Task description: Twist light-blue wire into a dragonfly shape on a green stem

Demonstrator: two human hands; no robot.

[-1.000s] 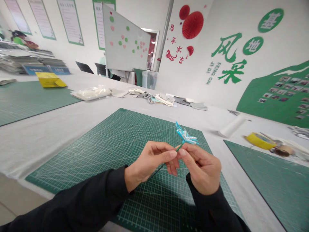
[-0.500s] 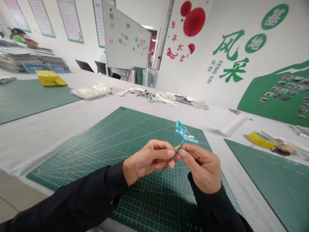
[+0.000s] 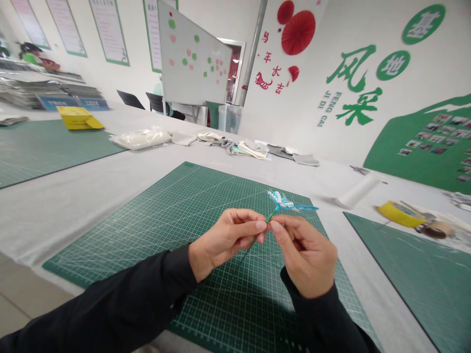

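A small handmade artificial flower [image 3: 281,200], with bright blue petals and white bead-like trim, stands above my fingertips on a thin green stem [image 3: 271,214]. My left hand [image 3: 230,235] is closed, pinching the stem between thumb and forefinger. Close against it, my right hand [image 3: 305,250] is also closed, its thumb and forefinger pinching the stem just below the petals. The stem's darker lower end slants down to the left beneath my left fingers. What looks like a fine green thread shows faintly below my right fingers. Both hands are over a green cutting mat [image 3: 154,215].
Another cutting mat [image 3: 415,274] lies at the right, near a yellow tape roll [image 3: 401,214] and a brown roll [image 3: 437,229]. Along the back are a plastic-wrapped packet [image 3: 142,138] and fabric pieces [image 3: 253,148]. A yellow box [image 3: 79,118] stands at the left; a person sits far left.
The flower has turned between my fingers; its petals now spread out to the right and show more of the white beads. My hands stay close together in nearly the same place.
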